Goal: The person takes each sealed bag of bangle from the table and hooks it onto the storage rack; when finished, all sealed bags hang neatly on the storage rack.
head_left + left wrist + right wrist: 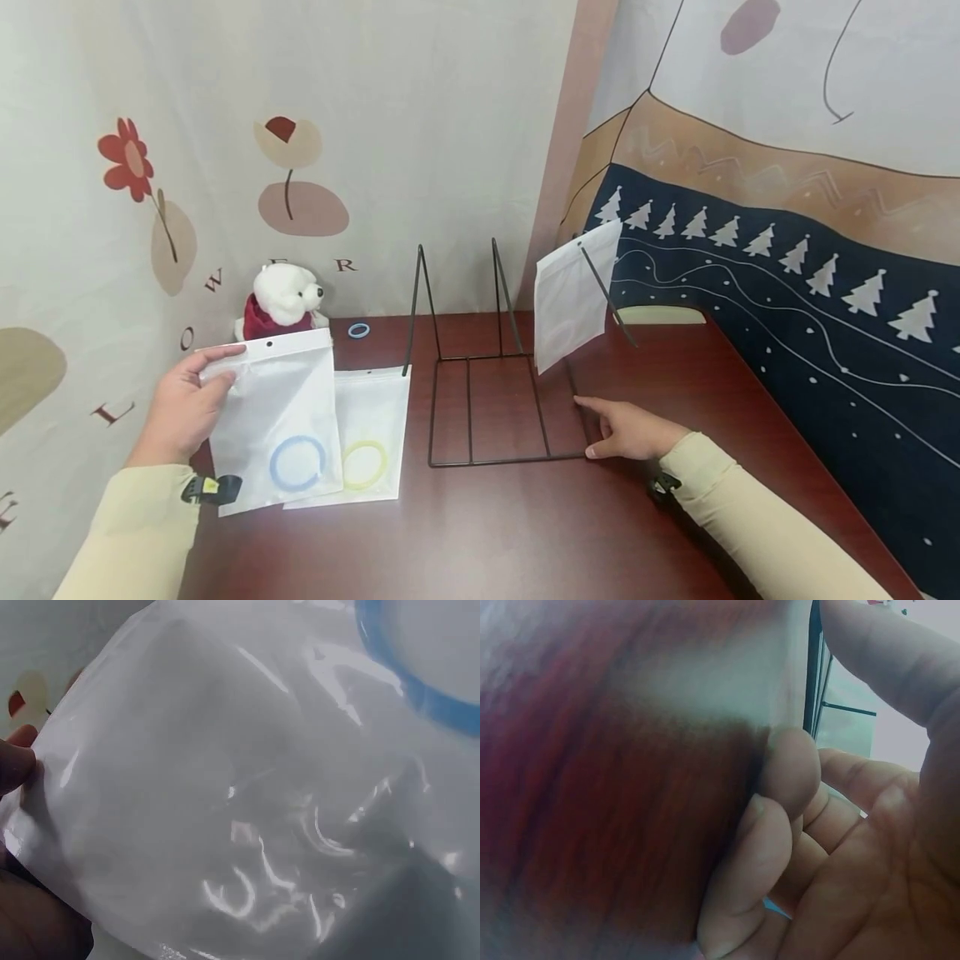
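My left hand (180, 408) pinches the upper left corner of a white-backed plastic zip bag (262, 417) with a blue ring (297, 463) inside. In the left wrist view the bag (187, 787) fills most of the picture. Behind it, a second zip bag (375, 392) with a yellow ring (365, 465) lies on the table. My right hand (630, 429) holds the right front corner of a black wire rack (487, 462), index finger and thumb on its side bar. Another white bag (573, 300) hangs by its hole from the rack's right-hand rod.
A white plush bear (285, 293) in a red garment sits at the table's back left. Near it lies a small blue ring (359, 331). The rack's thin rods stand up from its base on the brown table (480, 533). Printed cloth hangs behind and to the right.
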`<state>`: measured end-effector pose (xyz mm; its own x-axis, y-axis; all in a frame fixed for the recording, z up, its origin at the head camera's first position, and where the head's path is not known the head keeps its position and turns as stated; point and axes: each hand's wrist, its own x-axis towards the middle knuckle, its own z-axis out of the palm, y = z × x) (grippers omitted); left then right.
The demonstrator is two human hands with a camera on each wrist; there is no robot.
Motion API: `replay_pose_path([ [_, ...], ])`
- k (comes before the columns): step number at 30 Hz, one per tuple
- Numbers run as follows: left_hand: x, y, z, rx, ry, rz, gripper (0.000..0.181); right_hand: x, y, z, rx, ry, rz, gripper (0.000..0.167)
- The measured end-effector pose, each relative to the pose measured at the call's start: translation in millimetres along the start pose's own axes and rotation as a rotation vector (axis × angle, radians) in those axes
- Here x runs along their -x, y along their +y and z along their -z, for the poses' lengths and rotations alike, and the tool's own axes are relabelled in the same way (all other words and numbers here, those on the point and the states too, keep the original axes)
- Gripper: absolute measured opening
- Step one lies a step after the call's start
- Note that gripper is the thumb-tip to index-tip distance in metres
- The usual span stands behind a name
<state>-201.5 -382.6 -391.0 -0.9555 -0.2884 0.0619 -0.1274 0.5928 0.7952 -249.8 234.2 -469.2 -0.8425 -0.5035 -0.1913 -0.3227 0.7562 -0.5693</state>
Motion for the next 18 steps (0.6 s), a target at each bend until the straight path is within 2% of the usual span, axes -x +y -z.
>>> replay_pose_path([
  [4, 10.0, 11.6, -0.4, -0.010, 0.064, -0.088, 0.042, -0.2, -1, 0, 0.002, 0.000, -0.012, 0.089],
  [8, 21.3, 25.2, 1.4, 0.043, 0.101, -0.201, 0.033, -1.2, 0, 0, 0.006, 0.002, -0.016, 0.089],
  [12, 30.8, 37.2, 4.4, 0.072, 0.067, -0.311, 0.034, -1.6, 1, 0, 0.005, 0.002, -0.012, 0.090],
  [18, 39.3, 50.7, 6.6, 0.063, 0.008, -0.445, 0.034, -0.8, 0, 0, 0.012, 0.002, -0.011, 0.089],
])
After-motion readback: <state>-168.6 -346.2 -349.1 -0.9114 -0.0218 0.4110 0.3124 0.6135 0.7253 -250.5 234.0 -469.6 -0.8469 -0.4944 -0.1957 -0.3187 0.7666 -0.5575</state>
